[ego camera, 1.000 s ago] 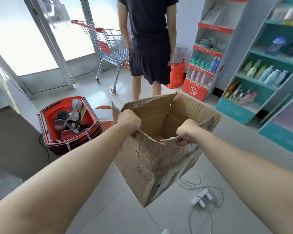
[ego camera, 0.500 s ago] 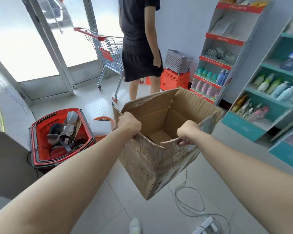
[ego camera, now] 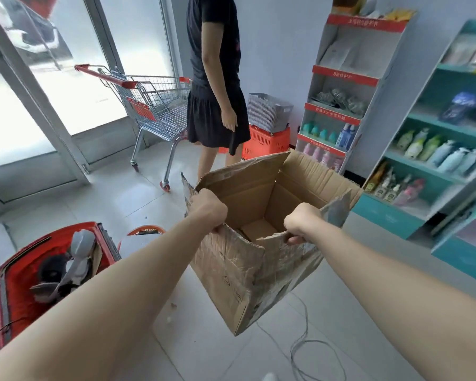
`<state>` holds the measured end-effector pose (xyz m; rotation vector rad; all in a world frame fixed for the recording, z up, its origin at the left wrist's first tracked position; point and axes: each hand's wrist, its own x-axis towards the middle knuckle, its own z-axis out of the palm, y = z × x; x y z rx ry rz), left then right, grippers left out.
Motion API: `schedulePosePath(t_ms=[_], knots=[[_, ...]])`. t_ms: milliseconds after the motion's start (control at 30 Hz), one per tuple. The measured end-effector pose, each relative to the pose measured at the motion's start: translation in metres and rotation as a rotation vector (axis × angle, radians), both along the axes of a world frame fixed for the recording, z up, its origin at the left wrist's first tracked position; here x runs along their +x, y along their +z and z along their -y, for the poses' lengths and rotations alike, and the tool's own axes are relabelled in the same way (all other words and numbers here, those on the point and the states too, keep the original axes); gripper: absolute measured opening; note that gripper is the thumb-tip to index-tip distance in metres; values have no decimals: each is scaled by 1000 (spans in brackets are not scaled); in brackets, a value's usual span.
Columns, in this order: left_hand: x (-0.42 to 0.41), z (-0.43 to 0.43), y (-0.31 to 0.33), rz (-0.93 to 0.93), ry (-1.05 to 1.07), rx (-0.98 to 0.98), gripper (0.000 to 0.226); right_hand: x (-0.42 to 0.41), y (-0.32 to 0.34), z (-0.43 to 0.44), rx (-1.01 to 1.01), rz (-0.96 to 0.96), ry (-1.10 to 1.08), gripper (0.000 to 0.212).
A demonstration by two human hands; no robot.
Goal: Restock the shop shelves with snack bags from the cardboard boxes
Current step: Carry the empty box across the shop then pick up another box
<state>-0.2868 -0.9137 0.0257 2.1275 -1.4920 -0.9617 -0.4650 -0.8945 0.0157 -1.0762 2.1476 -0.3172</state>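
A worn, open cardboard box (ego camera: 248,281) hangs in the air in front of me, flaps up, and its inside shows only bare cardboard. My left hand (ego camera: 208,211) grips the torn left edge of its rim. My right hand (ego camera: 300,222) grips the near right edge, fingers curled over the cardboard. No snack bags are visible. A teal shelf unit (ego camera: 434,171) with bottles stands at the right, and a narrow red-and-white display rack (ego camera: 341,78) stands against the back wall.
A person in dark clothes (ego camera: 217,86) stands just beyond the box. A metal shopping cart (ego camera: 154,105) is by the glass doors. A red basket (ego camera: 19,276) holding gear sits on the floor at left. Stacked crates (ego camera: 267,133) stand by the wall. A cable (ego camera: 308,350) loops across the tiles.
I have walked forward carrying the box; both hands keep the same grip. The person ahead has stepped left, uncovering the stacked crates, and the floor power strip has left the view.
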Motion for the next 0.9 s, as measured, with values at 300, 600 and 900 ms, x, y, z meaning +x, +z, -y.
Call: schedulePosePath(t_ms=[300, 600, 900], knots=[[17, 88, 6, 26, 144, 15, 27, 19, -7, 117, -38, 21, 151, 28], [81, 178, -4, 50, 297, 35, 24, 84, -1, 221, -59, 50, 307, 23], [165, 292, -13, -17, 408, 34, 19, 163, 0, 331, -22, 96, 340, 13]])
